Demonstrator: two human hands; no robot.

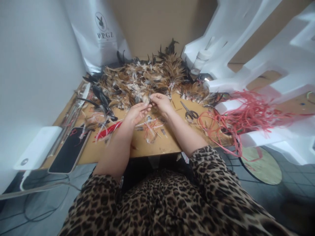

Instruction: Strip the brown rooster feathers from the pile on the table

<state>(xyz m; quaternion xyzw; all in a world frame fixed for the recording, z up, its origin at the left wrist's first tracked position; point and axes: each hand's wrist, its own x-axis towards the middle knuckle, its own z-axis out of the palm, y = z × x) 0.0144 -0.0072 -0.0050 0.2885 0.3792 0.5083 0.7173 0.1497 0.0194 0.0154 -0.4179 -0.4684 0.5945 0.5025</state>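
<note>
A big heap of brown, white and black feathers (145,77) covers the far half of a small wooden table (152,147). My left hand (137,112) and my right hand (159,102) meet at the heap's near edge, fingertips pinched together on a few small feathers (147,98). Both hands have their fingers closed. Feather scraps and bits of red and white string (151,126) lie under my wrists.
Black scissors (189,113) lie right of my right hand. A tangle of red string (236,114) spills over white foam blocks (270,78). A phone (70,150) and a white box (36,147) sit left. A white bag (98,32) stands behind.
</note>
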